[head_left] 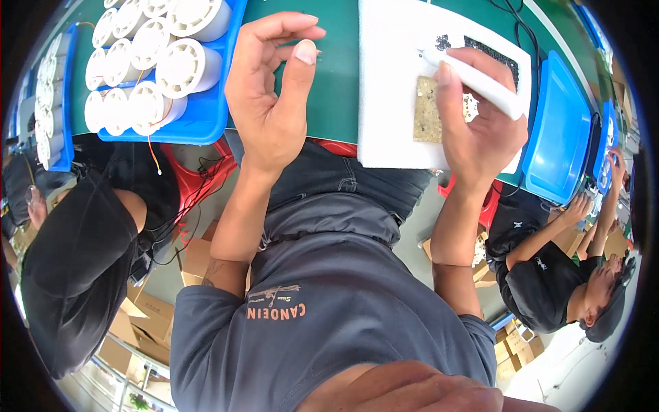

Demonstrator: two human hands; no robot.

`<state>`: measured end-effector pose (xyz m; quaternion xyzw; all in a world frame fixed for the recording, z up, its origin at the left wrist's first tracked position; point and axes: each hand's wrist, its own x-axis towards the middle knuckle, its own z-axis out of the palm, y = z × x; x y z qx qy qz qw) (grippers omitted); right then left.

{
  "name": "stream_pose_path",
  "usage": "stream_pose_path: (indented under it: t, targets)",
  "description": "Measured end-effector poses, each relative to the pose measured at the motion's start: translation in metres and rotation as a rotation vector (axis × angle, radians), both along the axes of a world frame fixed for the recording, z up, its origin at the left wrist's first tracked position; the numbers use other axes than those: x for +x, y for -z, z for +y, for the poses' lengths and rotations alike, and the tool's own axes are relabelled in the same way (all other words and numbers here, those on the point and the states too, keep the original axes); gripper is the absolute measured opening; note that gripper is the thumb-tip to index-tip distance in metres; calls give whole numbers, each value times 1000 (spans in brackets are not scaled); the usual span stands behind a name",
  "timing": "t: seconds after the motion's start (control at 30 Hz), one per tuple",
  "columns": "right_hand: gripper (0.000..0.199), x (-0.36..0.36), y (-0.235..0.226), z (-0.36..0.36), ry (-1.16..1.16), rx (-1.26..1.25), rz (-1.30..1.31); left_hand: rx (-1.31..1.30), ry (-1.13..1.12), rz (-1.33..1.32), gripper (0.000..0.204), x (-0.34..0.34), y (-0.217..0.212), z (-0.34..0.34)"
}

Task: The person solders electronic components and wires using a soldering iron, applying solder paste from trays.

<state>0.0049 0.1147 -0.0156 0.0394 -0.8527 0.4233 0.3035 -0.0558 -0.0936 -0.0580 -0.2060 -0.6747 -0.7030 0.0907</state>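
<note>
Your right hand [482, 143] gripped one white pen-shaped tool [484, 86] over one white foam pad [386, 103]; your left hand [271, 113] curled half-open, seemingly empty, beside one blue tray [217, 113].

On the left of the table [336, 89] sat a tray [214, 118] with cylinders [152, 41] in it; a second tray [68, 137] stood farther left. The left hand [271, 96] was between the nearer tray and a foam pad [384, 82] on the right. A plate [425, 117] lay on the pad, small parts [443, 42] beyond it on the far side, and a pen-like tool [486, 84] (in the right hand [484, 141]) above. Right of the pad lay a third tray [559, 127].
</note>
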Motion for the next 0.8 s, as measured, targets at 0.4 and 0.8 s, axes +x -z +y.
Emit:
stream_pose_path:
  t: [0.4,0.8]
  targets:
    - [15,7,-4,17,67,-530,-188,82,10,-68,22,1,0,1]
    - [22,10,1,21,58,-454,-190,93,27,-52,23,0,2,2]
